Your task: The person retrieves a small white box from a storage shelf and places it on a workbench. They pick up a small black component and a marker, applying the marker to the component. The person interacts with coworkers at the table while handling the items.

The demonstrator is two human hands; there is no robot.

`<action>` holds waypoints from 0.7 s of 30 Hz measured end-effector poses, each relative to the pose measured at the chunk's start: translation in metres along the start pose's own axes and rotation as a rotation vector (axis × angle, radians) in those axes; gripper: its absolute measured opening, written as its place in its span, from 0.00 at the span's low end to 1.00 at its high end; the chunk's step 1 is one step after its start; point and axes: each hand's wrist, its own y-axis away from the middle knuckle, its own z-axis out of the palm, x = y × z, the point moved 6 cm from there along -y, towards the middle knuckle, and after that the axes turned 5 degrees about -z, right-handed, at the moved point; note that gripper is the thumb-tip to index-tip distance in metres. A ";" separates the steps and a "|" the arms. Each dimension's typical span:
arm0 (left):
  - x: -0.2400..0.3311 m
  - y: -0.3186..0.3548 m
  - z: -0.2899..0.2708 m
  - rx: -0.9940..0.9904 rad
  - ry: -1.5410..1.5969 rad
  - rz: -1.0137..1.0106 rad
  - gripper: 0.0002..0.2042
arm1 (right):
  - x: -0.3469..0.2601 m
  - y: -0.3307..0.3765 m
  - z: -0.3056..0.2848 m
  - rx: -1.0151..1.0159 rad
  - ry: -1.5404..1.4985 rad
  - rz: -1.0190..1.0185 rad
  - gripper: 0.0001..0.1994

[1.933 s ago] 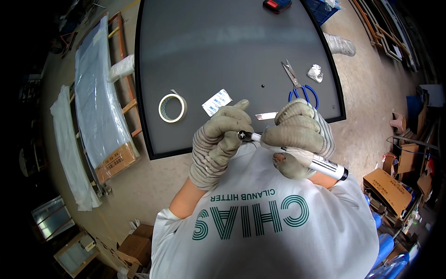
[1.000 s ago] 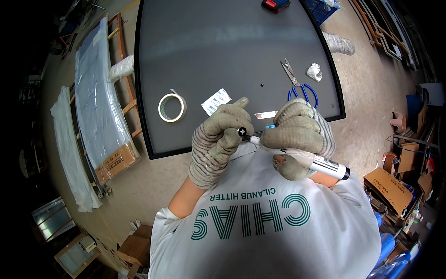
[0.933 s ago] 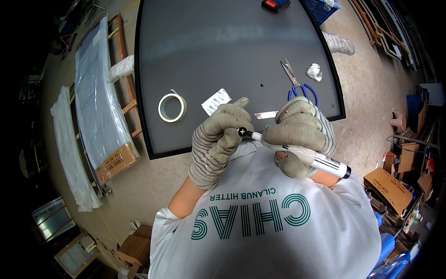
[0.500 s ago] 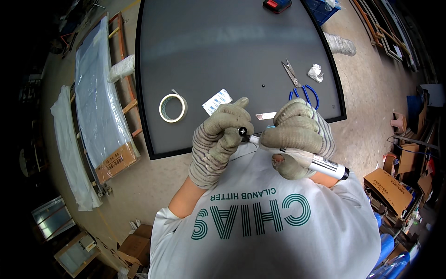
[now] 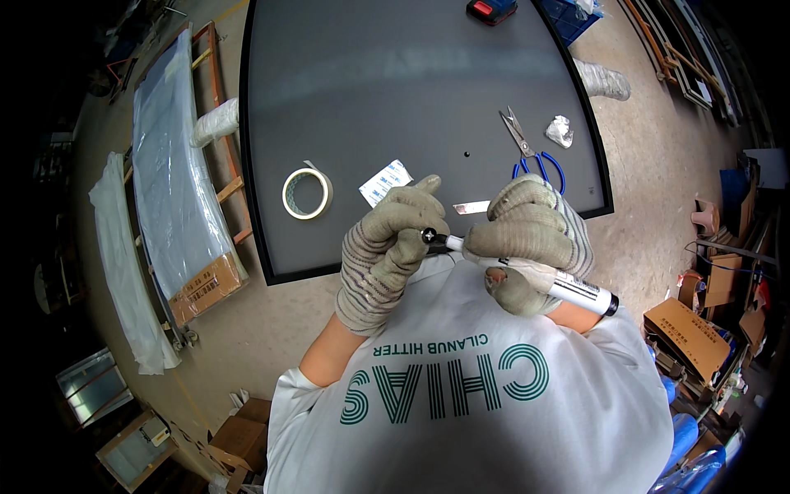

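While the right hand [image 5: 527, 235] clamps the marker [image 5: 568, 288], the left hand [image 5: 391, 243] pinching its black cap [image 5: 431, 237] should probably pull straight off, not sideways.

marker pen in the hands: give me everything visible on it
The marker pen is a thick white barrel with a printed label and black ends, plastic by its look. It lies roughly level, slanting down to the person's right, held above the white shirt near the dark panel's edge. The right hand, gloved, wraps its middle; the gloved left hand pinches the black tip end. The rear end sticks out free. Whether a cap is on cannot be told.
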 end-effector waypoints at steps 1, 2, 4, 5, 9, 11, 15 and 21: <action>-0.001 0.000 0.000 -0.005 0.004 -0.003 0.12 | 0.000 0.001 0.001 0.029 0.004 0.001 0.11; -0.001 0.000 -0.001 -0.011 -0.001 -0.004 0.12 | 0.000 0.002 0.000 0.059 0.008 0.002 0.11; -0.002 -0.001 -0.002 -0.022 -0.011 -0.005 0.12 | 0.001 0.001 0.001 0.043 0.004 -0.003 0.10; -0.002 -0.001 -0.002 -0.026 -0.008 0.001 0.12 | 0.001 0.000 0.001 0.035 0.002 -0.005 0.10; 0.000 -0.002 -0.002 -0.024 -0.029 0.015 0.11 | 0.004 -0.003 0.001 -0.056 -0.077 -0.050 0.08; 0.002 -0.002 -0.002 -0.022 -0.068 0.025 0.11 | 0.005 -0.001 0.000 -0.015 -0.080 -0.089 0.08; 0.006 -0.004 -0.002 -0.017 -0.184 0.072 0.11 | 0.003 -0.001 0.001 0.055 -0.045 -0.100 0.08; 0.013 -0.004 -0.005 0.006 -0.408 0.181 0.11 | 0.003 -0.004 0.002 0.001 0.021 0.004 0.06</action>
